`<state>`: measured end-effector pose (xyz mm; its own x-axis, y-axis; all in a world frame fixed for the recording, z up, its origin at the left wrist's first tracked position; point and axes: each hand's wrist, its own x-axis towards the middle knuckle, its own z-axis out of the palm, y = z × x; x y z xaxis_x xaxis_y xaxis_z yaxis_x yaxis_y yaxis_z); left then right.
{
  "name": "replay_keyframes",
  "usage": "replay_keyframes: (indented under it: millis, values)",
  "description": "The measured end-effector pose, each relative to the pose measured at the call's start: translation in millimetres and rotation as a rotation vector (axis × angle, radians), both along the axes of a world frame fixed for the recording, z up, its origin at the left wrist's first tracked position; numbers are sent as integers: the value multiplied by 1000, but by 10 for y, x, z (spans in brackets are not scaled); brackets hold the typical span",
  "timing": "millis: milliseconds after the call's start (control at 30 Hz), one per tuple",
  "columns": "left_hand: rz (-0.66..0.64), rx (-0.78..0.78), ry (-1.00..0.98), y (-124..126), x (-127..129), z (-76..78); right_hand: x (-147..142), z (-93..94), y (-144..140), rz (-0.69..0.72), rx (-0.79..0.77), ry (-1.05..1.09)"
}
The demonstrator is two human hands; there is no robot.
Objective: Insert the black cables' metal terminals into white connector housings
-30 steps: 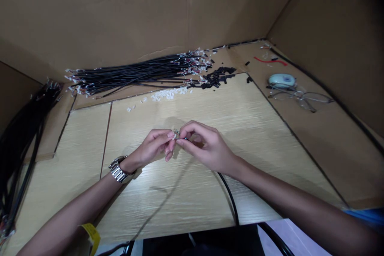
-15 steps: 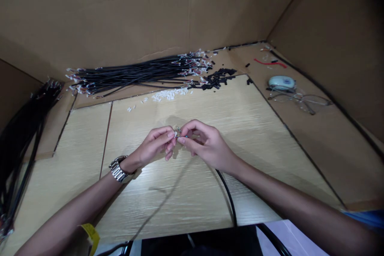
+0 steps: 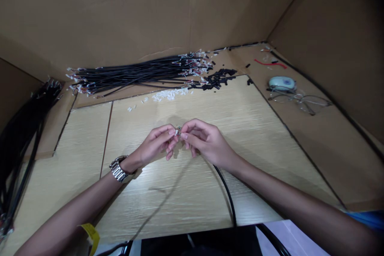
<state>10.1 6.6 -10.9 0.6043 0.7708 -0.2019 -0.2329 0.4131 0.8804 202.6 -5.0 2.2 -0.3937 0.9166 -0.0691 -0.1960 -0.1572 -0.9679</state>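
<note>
Pinching cable end (image 3: 178, 130), both hands fingertip-to-fingertip.

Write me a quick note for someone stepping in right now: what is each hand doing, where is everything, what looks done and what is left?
Left hand: fingers pinched on a small white connector, too small to make out in detail.
Right hand: fingers pinched on the end of a black cable, which runs back off the near edge of the table; the end meets the connector.
Supplies at the far edge: loose white connectors, small black sleeves, a bundle of black cables. Another cable bundle lies at far left.
Done: cable end and connector are brought together.
Left: whether the connector is seated cannot be told.
</note>
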Motion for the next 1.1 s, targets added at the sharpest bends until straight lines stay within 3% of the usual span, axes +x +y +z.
replay_keyframes:
  millis: [300, 833, 1100]
  values:
    - [52, 123, -11, -52, 24, 10, 6, -21, 7, -36, 34, 24]
    - [47, 143, 19, -42, 27, 22, 17, -53, -28, -11, 69, -49]
    - [59, 180, 69, -34, 42, 28, 18, -44, -37, -18, 240, -87]
